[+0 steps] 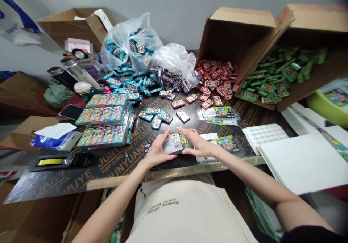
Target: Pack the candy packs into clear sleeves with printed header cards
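Near the front edge of the table, a small packet with a white barcode label [174,144] and a colourful end lies between my two hands. My left hand [156,152] curls round its left side, fingers at the far edge and thumb at the near edge. My right hand [198,144] presses against the right side in the same way. Just beyond them are several small blue boxes [156,122] and one white-faced box [182,116]. To the right lie flat clear printed bags [228,143], partly behind my right forearm.
Stacks of wrapped multi-packs [102,135] stand at left, beside a tape dispenser [61,161]. Behind are a plastic bag of blue boxes [130,45], a pile of red boxes [214,76] and a carton with green ones [274,72]. White sheets [304,159] overhang at right.
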### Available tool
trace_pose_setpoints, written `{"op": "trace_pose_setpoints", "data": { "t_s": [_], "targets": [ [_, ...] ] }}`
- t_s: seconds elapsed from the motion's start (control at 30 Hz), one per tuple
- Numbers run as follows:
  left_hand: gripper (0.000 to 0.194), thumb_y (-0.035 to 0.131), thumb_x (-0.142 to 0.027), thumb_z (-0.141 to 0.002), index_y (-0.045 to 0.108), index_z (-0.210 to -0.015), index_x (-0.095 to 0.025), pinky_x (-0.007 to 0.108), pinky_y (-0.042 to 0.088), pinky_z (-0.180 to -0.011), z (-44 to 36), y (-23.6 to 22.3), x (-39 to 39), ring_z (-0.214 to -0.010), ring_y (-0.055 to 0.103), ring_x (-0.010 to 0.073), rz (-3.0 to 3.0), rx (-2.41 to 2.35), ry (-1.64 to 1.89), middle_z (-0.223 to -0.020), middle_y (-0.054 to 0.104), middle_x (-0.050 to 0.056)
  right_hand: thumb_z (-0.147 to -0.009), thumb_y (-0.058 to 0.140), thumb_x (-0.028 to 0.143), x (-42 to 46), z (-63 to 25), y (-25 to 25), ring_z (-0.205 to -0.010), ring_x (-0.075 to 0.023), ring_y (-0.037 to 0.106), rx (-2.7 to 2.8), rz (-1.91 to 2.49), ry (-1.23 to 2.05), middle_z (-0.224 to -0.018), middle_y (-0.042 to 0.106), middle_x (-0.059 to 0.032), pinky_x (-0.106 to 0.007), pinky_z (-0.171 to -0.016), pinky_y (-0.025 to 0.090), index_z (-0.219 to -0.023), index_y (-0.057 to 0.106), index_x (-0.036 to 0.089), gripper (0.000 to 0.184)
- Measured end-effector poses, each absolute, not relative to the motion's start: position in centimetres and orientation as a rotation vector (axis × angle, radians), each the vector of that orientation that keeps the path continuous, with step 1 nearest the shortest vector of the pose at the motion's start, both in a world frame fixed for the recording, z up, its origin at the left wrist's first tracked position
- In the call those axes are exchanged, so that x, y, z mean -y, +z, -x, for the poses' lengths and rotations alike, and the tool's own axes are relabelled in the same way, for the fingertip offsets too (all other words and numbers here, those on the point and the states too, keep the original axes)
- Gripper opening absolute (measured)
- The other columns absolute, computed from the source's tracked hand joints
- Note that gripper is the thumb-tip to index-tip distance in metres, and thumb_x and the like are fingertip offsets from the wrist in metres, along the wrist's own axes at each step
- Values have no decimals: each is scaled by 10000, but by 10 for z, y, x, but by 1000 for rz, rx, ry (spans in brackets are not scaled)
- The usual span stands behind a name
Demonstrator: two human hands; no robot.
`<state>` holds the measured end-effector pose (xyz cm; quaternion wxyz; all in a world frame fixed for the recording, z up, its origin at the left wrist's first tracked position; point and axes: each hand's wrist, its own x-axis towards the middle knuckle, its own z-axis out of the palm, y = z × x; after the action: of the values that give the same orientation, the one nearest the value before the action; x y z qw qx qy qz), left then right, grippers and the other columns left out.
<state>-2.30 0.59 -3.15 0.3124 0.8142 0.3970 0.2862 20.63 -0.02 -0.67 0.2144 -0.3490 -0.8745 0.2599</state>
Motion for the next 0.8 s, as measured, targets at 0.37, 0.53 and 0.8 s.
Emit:
{"op": "trace_pose_setpoints", "data": {
  "t_s": [0.37, 0.53, 0.8],
  "targets": [
    [416, 662, -393, -648, 620, -984, -152, 291, 448, -742, -28, -26, -7, -778, 569, 163, -939, -1244, 1377, -849, 598, 41, -688, 596, 276, -21, -125, -9, -750, -178, 635, 473, 1112, 1244, -850, 665, -24, -298, -667, 509, -1141, 423, 208, 490],
    [267, 637, -373, -636, 626, -725, -121, 238, 451, -586, -30, -18, -13, -563, 572, 115, -396, -1103, 1351, -657, 633, 8, -599, 559, 148, -27, -127, -2, -600, -176, 635, 435, 1013, 1366, -710, 680, 17, -278, -553, 489, -1044, 408, 228, 477],
    [134, 648, -152, -520, 653, -652, -136, 185, 400, -542, -11, 6, -35, -559, 548, 88, -601, -1077, 1206, -615, 632, -15, -567, 539, 106, -27, -146, -5, -662, -181, 640, 470, 1033, 1480, -713, 687, -6, -310, -655, 482, -831, 559, 183, 276]
  ]
}}
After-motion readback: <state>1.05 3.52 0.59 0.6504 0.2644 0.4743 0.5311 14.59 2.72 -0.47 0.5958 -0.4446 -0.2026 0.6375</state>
